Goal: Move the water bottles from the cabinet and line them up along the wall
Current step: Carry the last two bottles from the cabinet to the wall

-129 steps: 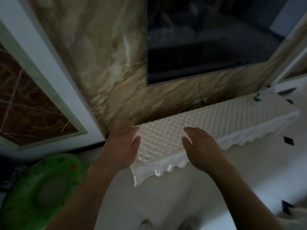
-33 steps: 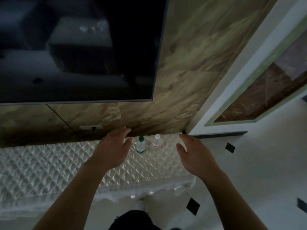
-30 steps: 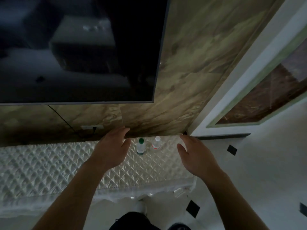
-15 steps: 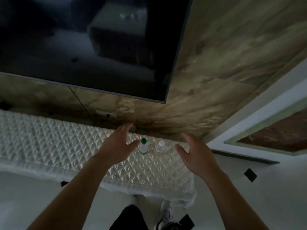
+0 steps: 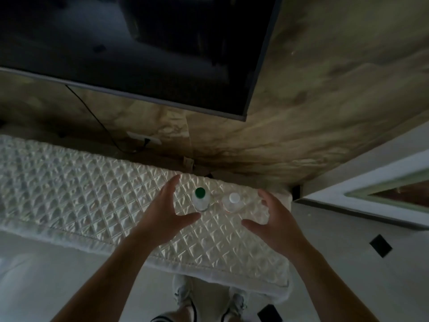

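Two clear water bottles stand upright near the right end of a low cabinet covered with a quilted white cloth. One bottle has a green cap, the other a white cap. My left hand hovers open just left of the green-capped bottle, thumb reaching under it, not touching. My right hand is open just right of the white-capped bottle, fingers spread, holding nothing.
A dark wall-mounted television hangs above the cabinet on a marbled wall. A cable runs down to a wall socket. A white door frame stands at the right. My shoes show on the pale tiled floor.
The view has swung from the cabinet's left end to its right end and dropped closer. Both open hands have come down beside the two bottles, flanking them.
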{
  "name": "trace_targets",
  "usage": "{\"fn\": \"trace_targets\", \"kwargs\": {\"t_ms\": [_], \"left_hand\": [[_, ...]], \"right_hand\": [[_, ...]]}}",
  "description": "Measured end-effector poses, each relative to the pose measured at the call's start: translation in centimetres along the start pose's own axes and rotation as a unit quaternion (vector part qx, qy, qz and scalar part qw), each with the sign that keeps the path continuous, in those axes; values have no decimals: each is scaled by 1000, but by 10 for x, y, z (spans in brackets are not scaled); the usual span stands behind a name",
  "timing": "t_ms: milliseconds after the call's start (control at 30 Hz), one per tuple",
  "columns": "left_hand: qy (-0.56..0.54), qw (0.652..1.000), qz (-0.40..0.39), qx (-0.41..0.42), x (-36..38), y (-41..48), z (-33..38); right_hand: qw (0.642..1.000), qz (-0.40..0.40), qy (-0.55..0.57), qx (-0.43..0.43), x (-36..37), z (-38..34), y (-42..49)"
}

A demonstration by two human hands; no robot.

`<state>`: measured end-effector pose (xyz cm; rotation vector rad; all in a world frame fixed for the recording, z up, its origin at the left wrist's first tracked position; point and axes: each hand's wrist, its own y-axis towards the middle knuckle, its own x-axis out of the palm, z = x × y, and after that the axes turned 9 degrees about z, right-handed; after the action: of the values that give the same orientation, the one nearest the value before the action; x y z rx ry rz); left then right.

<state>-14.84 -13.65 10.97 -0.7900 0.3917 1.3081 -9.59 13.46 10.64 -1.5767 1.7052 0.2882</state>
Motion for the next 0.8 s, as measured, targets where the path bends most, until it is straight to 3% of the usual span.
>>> {"fn": "trace_targets", "kwargs": {"t_ms": [400, 800], "left_hand": [[-38, 999, -15, 7, 120, 82, -96], [-14, 999, 23, 22, 146, 96, -120]], "right_hand": [[998, -31, 51, -14, 95, 86, 95], [996, -25, 79, -36, 128, 103, 114]]}}
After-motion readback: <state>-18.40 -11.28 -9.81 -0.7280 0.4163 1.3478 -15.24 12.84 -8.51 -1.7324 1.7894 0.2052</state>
